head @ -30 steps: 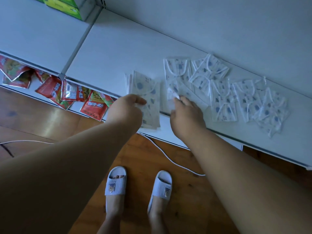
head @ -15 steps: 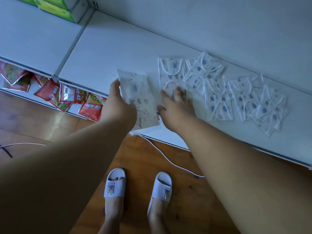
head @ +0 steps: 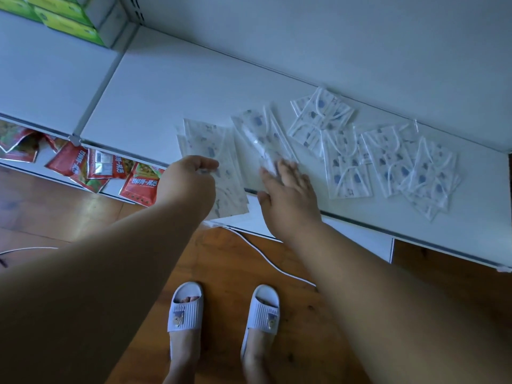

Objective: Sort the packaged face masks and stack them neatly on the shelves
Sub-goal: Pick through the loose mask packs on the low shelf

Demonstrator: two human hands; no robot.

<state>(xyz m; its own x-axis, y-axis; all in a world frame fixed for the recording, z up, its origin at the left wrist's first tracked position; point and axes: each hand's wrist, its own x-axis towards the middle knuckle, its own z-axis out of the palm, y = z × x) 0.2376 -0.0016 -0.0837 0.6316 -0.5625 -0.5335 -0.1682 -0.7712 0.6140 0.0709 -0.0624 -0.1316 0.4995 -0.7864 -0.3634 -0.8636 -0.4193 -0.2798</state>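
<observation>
One loose mask pack (head: 263, 139) lies just beyond R hand (head: 288, 189), fingers (head: 288, 169) spread flat on its near end; long axis runs away from shelf (head: 166, 87) edge. L hand (head: 188, 181) pinches stack (head: 213, 162) just left of pack.

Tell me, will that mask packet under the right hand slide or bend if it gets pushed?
Probably both. The mask packet is thin, glossy plastic lying flat on the smooth white shelf, so it likely slides easily under the right hand. It looks floppy and light, so it may buckle if pushed against the pile of packets beside it.
</observation>
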